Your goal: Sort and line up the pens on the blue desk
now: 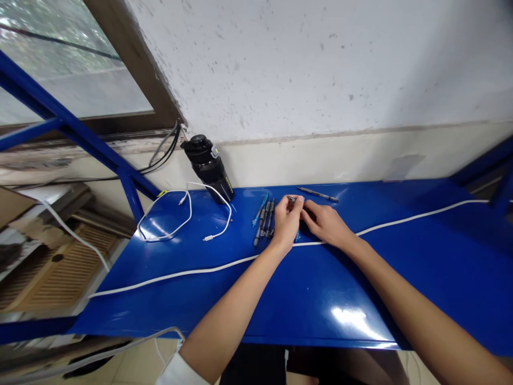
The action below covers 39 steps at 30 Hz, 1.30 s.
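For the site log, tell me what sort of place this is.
Probably a small workshop or repair bench, though I can't be certain. A blue-painted metal bench stands against a bare wall, with a row of screwdriver bits and loose white cables lying on it.

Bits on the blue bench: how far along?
Done: several driver bits lie side by side in a row. In hand: the left hand pinches a small metal piece, with the right hand beside it. Remaining: one long bit lies apart, behind the hands.
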Each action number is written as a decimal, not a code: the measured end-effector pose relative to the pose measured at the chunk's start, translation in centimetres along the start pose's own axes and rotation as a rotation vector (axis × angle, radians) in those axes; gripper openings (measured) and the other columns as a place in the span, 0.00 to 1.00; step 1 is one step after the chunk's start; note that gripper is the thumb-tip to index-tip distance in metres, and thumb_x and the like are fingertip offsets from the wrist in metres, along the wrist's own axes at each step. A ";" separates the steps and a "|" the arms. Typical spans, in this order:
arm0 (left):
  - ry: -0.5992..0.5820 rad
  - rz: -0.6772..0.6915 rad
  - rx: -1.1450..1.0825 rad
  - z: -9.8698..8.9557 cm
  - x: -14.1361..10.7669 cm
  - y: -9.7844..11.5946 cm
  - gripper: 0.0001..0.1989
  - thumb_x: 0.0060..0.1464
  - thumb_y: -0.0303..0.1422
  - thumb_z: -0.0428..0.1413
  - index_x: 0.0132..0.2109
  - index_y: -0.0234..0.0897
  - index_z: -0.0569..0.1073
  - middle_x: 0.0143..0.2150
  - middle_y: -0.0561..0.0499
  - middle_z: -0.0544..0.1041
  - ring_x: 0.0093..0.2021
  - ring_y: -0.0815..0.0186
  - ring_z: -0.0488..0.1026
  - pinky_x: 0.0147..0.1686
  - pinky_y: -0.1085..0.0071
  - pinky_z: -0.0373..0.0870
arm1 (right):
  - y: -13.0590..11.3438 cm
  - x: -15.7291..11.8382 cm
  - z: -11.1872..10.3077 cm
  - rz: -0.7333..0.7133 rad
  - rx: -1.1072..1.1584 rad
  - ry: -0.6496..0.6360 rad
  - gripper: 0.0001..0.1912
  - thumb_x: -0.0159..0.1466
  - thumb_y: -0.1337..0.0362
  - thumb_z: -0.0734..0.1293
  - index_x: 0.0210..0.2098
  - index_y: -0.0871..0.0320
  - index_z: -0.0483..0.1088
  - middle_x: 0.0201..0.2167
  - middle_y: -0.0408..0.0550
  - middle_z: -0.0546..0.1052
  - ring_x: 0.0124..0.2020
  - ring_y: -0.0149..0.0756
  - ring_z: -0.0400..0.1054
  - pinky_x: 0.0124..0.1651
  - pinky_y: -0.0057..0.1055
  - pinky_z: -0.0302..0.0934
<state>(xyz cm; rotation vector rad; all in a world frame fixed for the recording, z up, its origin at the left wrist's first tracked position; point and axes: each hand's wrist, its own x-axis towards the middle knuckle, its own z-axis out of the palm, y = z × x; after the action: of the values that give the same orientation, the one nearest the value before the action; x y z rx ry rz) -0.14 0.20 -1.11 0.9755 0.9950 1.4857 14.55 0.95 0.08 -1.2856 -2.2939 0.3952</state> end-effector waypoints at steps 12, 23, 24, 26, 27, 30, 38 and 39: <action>0.051 0.014 -0.106 0.4 -0.3 0.4 0.20 0.65 0.52 0.62 0.47 0.38 0.80 0.41 0.47 0.79 0.40 0.65 0.75 0.43 0.69 0.72 | -0.2 0.1 -0.1 -0.005 0.108 0.070 0.11 0.78 0.54 0.58 0.47 0.53 0.67 0.38 0.51 0.81 0.34 0.43 0.75 0.36 0.34 0.59; 0.055 0.062 -0.115 0.2 0.1 1.1 0.21 0.63 0.50 0.65 0.52 0.38 0.81 0.45 0.44 0.83 0.46 0.61 0.79 0.42 0.69 0.71 | -0.3 0.1 -0.4 -0.024 0.124 0.170 0.19 0.80 0.51 0.54 0.41 0.52 0.69 0.36 0.50 0.78 0.35 0.43 0.72 0.41 0.37 0.62; 0.038 0.064 -0.119 0.2 0.0 1.2 0.21 0.64 0.49 0.65 0.53 0.38 0.81 0.46 0.44 0.84 0.47 0.60 0.80 0.43 0.68 0.71 | -0.3 0.1 -0.4 -0.019 0.126 0.170 0.20 0.80 0.50 0.53 0.41 0.52 0.69 0.36 0.51 0.78 0.35 0.43 0.72 0.41 0.37 0.62; 0.003 0.067 -0.142 0.2 0.0 1.3 0.22 0.64 0.49 0.64 0.55 0.38 0.80 0.48 0.43 0.84 0.49 0.58 0.80 0.48 0.66 0.72 | -0.4 0.1 -0.4 -0.002 0.155 0.187 0.18 0.80 0.48 0.56 0.44 0.52 0.69 0.37 0.51 0.79 0.35 0.44 0.73 0.40 0.37 0.62; -0.011 0.069 -0.160 0.3 0.0 1.4 0.22 0.65 0.49 0.64 0.55 0.38 0.80 0.49 0.42 0.85 0.50 0.58 0.81 0.50 0.65 0.73 | -0.4 0.1 -0.4 0.004 0.176 0.200 0.17 0.79 0.48 0.58 0.46 0.52 0.69 0.37 0.51 0.79 0.34 0.43 0.73 0.39 0.36 0.62; -0.019 0.065 -0.203 0.4 -0.1 1.5 0.20 0.65 0.49 0.64 0.53 0.37 0.78 0.50 0.41 0.85 0.52 0.56 0.81 0.52 0.63 0.73 | -0.4 0.1 -0.4 -0.003 0.191 0.204 0.17 0.79 0.47 0.58 0.46 0.52 0.68 0.37 0.50 0.79 0.33 0.43 0.72 0.38 0.36 0.61; -0.034 0.056 -0.251 0.5 -0.3 1.4 0.18 0.65 0.48 0.63 0.50 0.39 0.74 0.51 0.40 0.85 0.53 0.56 0.81 0.56 0.59 0.72 | -0.4 0.1 -0.4 0.017 0.174 0.203 0.18 0.78 0.46 0.59 0.48 0.52 0.69 0.38 0.50 0.80 0.35 0.43 0.73 0.38 0.36 0.61; -0.035 0.054 -0.247 0.5 -0.3 1.4 0.18 0.65 0.48 0.64 0.49 0.39 0.74 0.51 0.40 0.85 0.54 0.56 0.81 0.56 0.59 0.72 | -0.4 0.1 -0.3 0.013 0.168 0.201 0.18 0.78 0.46 0.59 0.47 0.52 0.70 0.37 0.50 0.80 0.35 0.43 0.73 0.38 0.36 0.61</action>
<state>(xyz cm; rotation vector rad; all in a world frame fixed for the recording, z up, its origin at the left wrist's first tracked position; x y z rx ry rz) -0.12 -0.16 0.36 0.8525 0.7443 1.5886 14.43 0.81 0.57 -1.2006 -2.0413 0.4324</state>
